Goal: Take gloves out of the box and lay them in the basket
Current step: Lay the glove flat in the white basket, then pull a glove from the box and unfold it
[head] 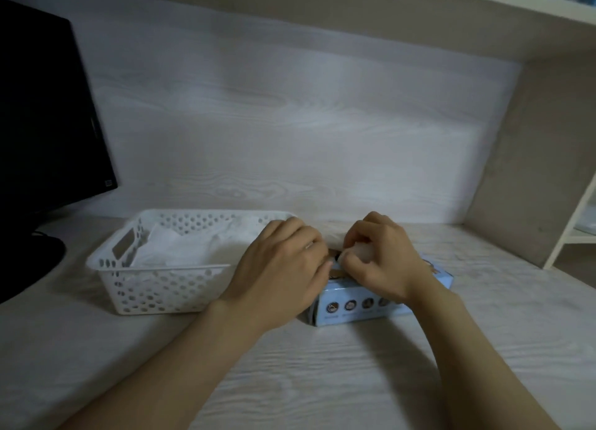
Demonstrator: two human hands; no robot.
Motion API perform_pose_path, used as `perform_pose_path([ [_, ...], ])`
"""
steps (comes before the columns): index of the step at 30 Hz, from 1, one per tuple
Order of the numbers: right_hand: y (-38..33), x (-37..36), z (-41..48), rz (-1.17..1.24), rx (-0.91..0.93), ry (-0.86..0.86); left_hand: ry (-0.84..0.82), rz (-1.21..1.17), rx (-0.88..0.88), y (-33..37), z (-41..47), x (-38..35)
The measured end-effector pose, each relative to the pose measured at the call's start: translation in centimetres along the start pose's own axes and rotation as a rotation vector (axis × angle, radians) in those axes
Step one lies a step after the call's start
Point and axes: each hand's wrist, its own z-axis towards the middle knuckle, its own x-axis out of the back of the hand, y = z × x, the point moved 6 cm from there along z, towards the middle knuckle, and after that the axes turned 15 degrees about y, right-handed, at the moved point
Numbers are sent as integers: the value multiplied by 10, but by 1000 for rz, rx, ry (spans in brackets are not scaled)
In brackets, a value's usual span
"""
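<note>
Glove (356, 254) pinched in right hand (382, 263) fingers; left hand (280, 268) lies loose, steadying box (351, 307). Draw upward slowly, one glove only; basket (154, 287) just left of fingers.

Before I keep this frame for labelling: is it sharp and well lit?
Head view: dim, bluish light; black monitor smeared at left edge; wide-angle lens bends the edges; the translucent white glove pinched by the right hand over the light-blue cardboard box looks soft.

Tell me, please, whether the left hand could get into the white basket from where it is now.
Probably yes. The left hand rests on the left end of the box, right beside the basket, whose top is open; gloves lie inside and nothing stands between them.
</note>
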Motion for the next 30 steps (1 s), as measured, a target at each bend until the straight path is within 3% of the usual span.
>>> perform_pose_path([
  [8,3,4,-3,138,-62,124,-100,26,35,1,14,-6],
  [14,7,6,-3,182,-75,214,-222,-46,308,-18,43,-22],
  [19,13,10,-2,236,-120,354,-379,10,280,-19,62,-43],
  [26,15,18,2,362,-254,463,-540,-103,320,-18,59,-61],
  [30,13,29,1,427,-314,553,-535,-133,368,-21,61,-61],
])
